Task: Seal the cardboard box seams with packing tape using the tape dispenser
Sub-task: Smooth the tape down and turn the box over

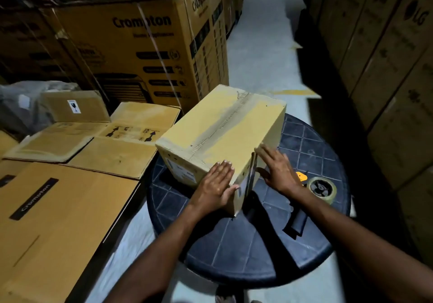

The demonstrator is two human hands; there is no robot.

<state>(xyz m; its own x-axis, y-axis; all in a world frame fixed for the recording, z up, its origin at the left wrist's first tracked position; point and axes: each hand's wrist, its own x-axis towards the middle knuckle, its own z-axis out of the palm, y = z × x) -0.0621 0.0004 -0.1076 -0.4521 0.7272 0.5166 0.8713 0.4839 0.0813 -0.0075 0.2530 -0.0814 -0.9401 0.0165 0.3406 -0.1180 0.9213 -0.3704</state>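
Grip released both sides: your left hand (216, 183) lies flat on the cardboard box (222, 124) corner, your right hand (278, 171) flat against its side.

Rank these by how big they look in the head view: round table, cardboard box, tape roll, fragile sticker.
1. round table
2. cardboard box
3. tape roll
4. fragile sticker, which looks smallest here; it sits farther from the camera, so its true size against the roll is unsure.
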